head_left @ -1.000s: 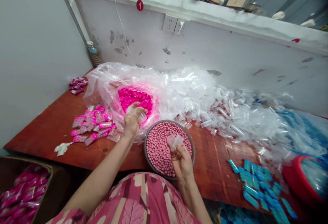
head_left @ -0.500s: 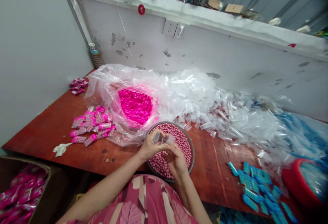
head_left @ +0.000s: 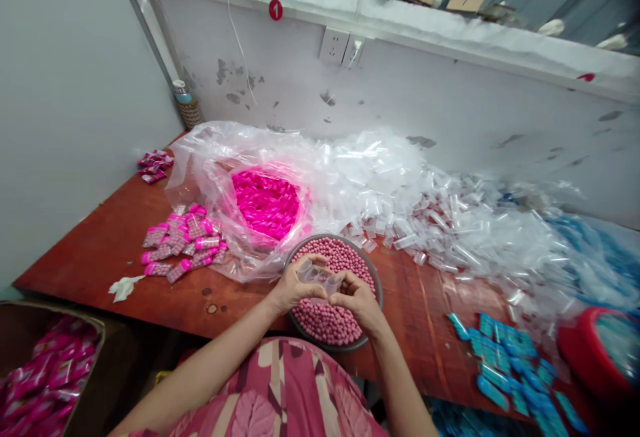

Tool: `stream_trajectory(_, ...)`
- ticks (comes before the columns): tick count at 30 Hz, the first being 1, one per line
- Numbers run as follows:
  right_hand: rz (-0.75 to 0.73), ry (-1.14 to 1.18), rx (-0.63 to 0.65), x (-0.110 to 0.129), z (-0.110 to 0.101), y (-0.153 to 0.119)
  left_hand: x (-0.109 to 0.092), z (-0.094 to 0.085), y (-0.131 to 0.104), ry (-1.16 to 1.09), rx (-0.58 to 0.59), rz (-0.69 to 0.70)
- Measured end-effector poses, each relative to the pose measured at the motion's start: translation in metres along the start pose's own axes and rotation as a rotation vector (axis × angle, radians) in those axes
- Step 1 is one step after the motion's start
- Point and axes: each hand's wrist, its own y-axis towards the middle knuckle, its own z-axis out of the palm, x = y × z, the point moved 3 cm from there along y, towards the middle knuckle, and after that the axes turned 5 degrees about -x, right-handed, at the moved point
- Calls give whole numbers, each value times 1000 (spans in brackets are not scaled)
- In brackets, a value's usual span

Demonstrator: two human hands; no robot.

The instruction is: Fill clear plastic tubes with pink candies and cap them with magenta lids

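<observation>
Above a grey bowl (head_left: 379,290) of small pink beads (head_left: 327,323), my two hands are close together. My left hand (head_left: 294,285) is closed around small clear plastic containers (head_left: 316,277); how many is hard to make out. The fingertips and thumb of my right hand (head_left: 359,300) pinch the right end of this clear plastic. A few pink specks show through it, though I cannot tell whether the beads are inside or behind. Just behind the bowl lies an open clear bag (head_left: 210,157) of bright pink plastic pieces (head_left: 267,203).
Filled pink-capped containers (head_left: 183,240) lie left on the red-brown table (head_left: 85,243), near a crumpled white scrap (head_left: 124,287). Empty clear containers (head_left: 425,217) are heaped at the back right. Blue pieces (head_left: 505,350) and a red tub (head_left: 583,350) stand right; a box (head_left: 103,350) sits lower left.
My right hand has risen from low over the beads and turned, its fingers now at the right end of the clear plastic. My left hand has hardly moved. The view has shifted slightly.
</observation>
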Motion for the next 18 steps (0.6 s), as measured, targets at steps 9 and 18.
stream_trajectory(9, -21, 31, 219, 6, 5, -2, 13, 15, -7, -74, 132, -114)
stream_trajectory(18, -186, -123, 77, 19, 16, -16, 9, 19, -8, 58, 66, -103)
